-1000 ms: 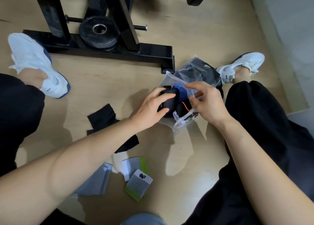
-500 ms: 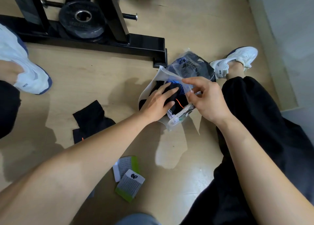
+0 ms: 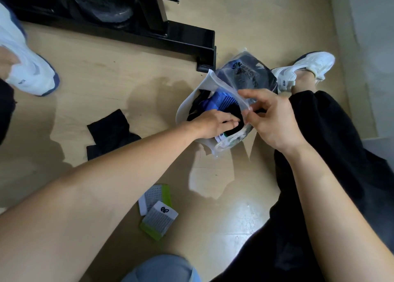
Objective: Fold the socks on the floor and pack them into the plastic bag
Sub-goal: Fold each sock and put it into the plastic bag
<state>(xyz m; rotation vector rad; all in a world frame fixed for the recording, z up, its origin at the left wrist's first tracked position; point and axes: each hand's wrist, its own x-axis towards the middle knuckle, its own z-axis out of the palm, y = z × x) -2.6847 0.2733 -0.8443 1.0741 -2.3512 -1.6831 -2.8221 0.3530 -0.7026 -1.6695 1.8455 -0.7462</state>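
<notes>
Plastic bag (image 3: pixel 191 102) on the floor beside the right shoe (image 3: pixel 304 68), mouth wide open, blue sock (image 3: pixel 221 101) inside, left hand (image 3: pixel 215 124) in the mouth, fingers straight and together pressing a dark bundle (image 3: pixel 234 113), right hand (image 3: pixel 270 119) pinching the bag's top edge, loose black sock (image 3: pixel 108 130) and green-grey pair (image 3: pixel 158 209) well apart on the floor.

Bare forearms; loose black trousers (image 3: pixel 341 149), gathered at the ankle; white, navy-trimmed left trainer (image 3: pixel 27 68), upper left, and right trainer (image 3: pixel 304 68), upper right, with lettered heel tabs; pale blue cloth (image 3: pixel 162 269), bottom centre.
</notes>
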